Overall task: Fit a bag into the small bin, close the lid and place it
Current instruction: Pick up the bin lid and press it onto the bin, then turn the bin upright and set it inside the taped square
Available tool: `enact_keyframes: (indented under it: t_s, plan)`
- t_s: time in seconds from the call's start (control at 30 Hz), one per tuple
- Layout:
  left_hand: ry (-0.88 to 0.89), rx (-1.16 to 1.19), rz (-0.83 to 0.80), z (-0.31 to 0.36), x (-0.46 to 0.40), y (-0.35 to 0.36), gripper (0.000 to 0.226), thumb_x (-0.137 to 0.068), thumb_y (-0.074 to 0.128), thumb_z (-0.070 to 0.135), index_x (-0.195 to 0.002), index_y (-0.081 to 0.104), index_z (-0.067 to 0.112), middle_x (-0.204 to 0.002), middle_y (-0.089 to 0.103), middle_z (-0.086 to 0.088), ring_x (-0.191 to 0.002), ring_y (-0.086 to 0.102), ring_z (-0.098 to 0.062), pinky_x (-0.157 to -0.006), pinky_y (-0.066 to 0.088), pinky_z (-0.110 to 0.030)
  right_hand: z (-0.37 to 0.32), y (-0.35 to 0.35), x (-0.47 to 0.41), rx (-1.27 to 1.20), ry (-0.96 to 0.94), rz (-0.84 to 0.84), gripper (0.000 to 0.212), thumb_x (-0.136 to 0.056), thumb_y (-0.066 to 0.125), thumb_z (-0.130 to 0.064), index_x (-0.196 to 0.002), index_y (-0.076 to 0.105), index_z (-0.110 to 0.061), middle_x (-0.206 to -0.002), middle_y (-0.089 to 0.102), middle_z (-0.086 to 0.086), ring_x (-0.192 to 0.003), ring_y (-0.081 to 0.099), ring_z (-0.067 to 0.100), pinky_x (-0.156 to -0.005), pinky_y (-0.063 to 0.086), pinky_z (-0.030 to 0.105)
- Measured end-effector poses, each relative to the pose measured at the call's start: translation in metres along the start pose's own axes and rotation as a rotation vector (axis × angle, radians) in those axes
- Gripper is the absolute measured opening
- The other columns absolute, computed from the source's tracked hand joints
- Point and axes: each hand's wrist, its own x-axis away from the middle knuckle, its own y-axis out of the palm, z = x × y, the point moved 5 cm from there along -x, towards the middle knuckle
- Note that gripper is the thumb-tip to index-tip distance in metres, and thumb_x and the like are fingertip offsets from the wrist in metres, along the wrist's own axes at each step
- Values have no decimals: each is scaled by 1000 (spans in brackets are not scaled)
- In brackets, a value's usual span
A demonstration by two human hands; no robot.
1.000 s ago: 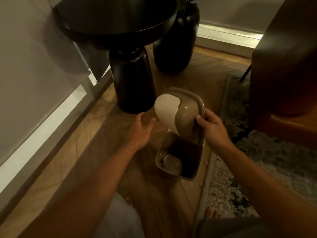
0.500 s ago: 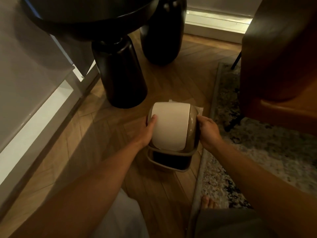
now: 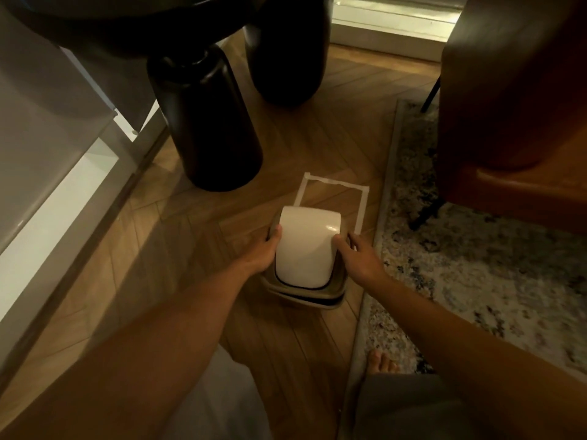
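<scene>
**A:** What is on the left?

**B:** A black pedestal side table (image 3: 206, 122) stands on the herringbone wooden floor (image 3: 178, 223), with a dark round vase (image 3: 286, 58) behind it.

**A:** And the hands?

**B:** The left hand (image 3: 262, 252) presses its fingers (image 3: 276, 231) against the left side of the small taupe plastic bin with a cream swing lid (image 3: 305, 249). The right hand (image 3: 359, 260) does the same on the right side, thumb on the lid. Both clasp the bin between them, equally near.

**A:** Where does the bin sit?

**B:** On the floor, lid on, overlapping the near edge of a white tape rectangle (image 3: 333, 184). The marked spot lies directly beyond the fingers, so I judge a short push forward would seat it.

**A:** Anything in the way?

**B:** No. A mottled grey rug (image 3: 476, 265) and a brown leather armchair (image 3: 508, 106) lie to the right.
</scene>
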Motion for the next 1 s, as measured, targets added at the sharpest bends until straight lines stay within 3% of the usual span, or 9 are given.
enact_keyframes:
  t_s: [0.23, 0.37, 0.43, 0.5, 0.57, 0.63, 0.73, 0.87, 1.0]
  plan:
    - [25, 5, -129, -7, -2, 4, 72, -95, 33, 66, -155, 28, 28, -158, 38, -3, -142, 40, -28, -111, 38, -42, 10, -1, 1, -119, -1, -113, 71, -106, 53, -45, -166, 22, -25, -166, 35, 1, -149, 40, 23, -100, 35, 23]
    - [-27, 13, -132, -19, -9, 2, 85, -89, 49, 65, -156, 24, 19, -159, 37, -4, -138, 46, -28, -109, 44, -46, 24, 1, 5, -219, 26, -145, 68, -104, 56, -46, -164, 27, -33, -161, 44, 1, -138, 49, 19, -110, 45, 34]
    - [-48, 25, -138, -24, -13, 0, 90, -85, 55, 66, -154, 26, 16, -158, 39, -5, -136, 47, -28, -107, 46, -46, 28, 2, 8, -265, 29, -171, 63, -105, 56, -41, -162, 30, -36, -152, 52, 0, -131, 55, 20, -99, 54, 34]
    - [-66, 31, -152, -28, -14, -2, 92, -80, 57, 70, -153, 30, 21, -155, 42, -3, -130, 52, -27, -95, 54, -46, 28, 2, 11, -287, 27, -180, 61, -106, 56, -36, -162, 30, -36, -143, 56, 0, -124, 58, 19, -84, 56, 22]
    - [-74, 32, -164, -30, -14, -3, 87, -80, 58, 69, -152, 32, 27, -152, 45, -2, -117, 56, -24, -74, 59, -41, 30, 3, 11, -299, 35, -174, 63, -105, 59, -36, -161, 32, -36, -144, 58, 2, -122, 60, 19, -79, 55, 20]
    - [-74, 22, -164, -29, -13, -3, 86, -81, 59, 68, -152, 31, 29, -151, 46, -2, -108, 56, -21, -66, 59, -38, 32, 3, 13, -318, 41, -149, 63, -103, 62, -37, -160, 35, -36, -146, 58, 3, -122, 61, 19, -81, 56, 23]
    - [-88, 16, -154, -30, -13, -3, 87, -78, 61, 70, -151, 32, 32, -146, 50, -5, -101, 59, -19, -68, 61, -40, 37, 4, 15, -350, 65, -118, 64, -102, 63, -39, -160, 36, -38, -147, 57, 2, -120, 61, 18, -89, 57, 33]
    - [-101, -5, -176, -34, -10, -3, 99, -65, 62, 78, -151, 31, 40, -145, 50, -3, -107, 60, -22, -72, 62, -44, 42, 7, 19, -351, 68, -101, 68, -101, 64, -42, -161, 32, -40, -153, 52, 2, -135, 55, 26, -108, 51, 51]
    - [-103, -4, -208, -37, -10, -6, 110, -54, 63, 82, -151, 30, 43, -148, 48, -5, -112, 59, -24, -69, 63, -44, 43, 10, 23, -322, 34, -93, 67, -101, 64, -42, -160, 34, -41, -154, 53, 3, -137, 55, 26, -108, 51, 53]
